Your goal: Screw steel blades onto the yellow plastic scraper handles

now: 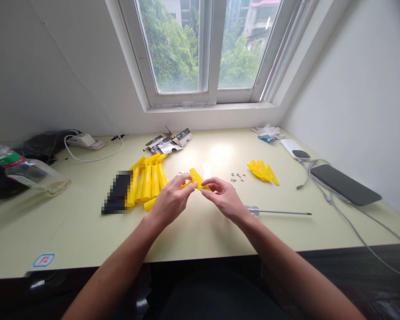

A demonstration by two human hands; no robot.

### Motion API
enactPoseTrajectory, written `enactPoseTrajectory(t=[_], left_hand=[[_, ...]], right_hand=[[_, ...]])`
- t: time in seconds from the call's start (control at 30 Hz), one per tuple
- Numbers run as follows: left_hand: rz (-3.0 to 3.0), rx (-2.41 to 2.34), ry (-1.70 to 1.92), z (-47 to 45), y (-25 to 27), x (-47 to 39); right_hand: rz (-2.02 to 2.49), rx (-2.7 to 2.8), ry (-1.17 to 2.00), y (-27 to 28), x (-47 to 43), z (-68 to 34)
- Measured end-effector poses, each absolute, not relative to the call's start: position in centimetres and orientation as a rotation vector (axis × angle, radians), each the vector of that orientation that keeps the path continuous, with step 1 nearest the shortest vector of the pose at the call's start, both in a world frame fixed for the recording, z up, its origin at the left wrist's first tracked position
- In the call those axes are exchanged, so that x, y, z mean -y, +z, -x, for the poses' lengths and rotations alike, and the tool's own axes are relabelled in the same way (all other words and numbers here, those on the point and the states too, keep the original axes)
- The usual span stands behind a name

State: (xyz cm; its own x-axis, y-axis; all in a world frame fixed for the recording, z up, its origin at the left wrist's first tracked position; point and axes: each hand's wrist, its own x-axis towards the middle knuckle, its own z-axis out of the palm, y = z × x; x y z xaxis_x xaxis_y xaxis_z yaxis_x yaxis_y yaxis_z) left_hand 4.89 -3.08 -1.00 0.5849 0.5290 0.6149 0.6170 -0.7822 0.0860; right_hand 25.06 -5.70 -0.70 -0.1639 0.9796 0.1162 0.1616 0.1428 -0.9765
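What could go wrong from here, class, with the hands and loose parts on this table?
The small metal pieces, lying loose, could scatter if the right hand brushes them. The screwdriver, lying close to that hand, might get knocked. The yellow piece, held by fingertips, may slip.

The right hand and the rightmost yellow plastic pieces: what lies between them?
In the head view, small silvery metal parts lie scattered between that hand and those pieces.

White walls, two-pane window onto green trees, pale yellow desk, bright daylight
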Motion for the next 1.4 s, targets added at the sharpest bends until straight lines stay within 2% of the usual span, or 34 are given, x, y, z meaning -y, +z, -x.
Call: enactPoseTrajectory(t=[0.33,0.5,0.7,0.83,1.03,1.17,1.4], left_hand=[[2.709,1.027,-0.883,-5.0,-1.6,2.9],[2.660,1.145,-0.935,-4.8,-1.6,2.7],[2.513,1.294,-1.127,-4.0,-0.9,2.3],[2.396,1.405,-1.125,-3.4,-0.3,2.2],[2.281,1.751,-0.896,-1.0,2.2,1.0],[2.247,1.914,-0.702,1.5,3.5,-1.2],[2.227,2.063,-0.513,3.2,2.4,-5.0]], right_hand=[[1.488,2.020,0.463,-0.4,6.3,-24.3],[1.383,2.028,0.204,0.0,6.1,-25.6],[1.634,2.206,0.299,0.1,5.0,-29.3],[1.707,2.234,0.323,0.4,4.5,-32.1],[1.896,2.259,0.288,0.6,4.4,-35.9],[1.789,2.401,0.254,0.3,3.1,-35.2],[1.731,2.524,0.082,-0.3,0.2,-33.1]])
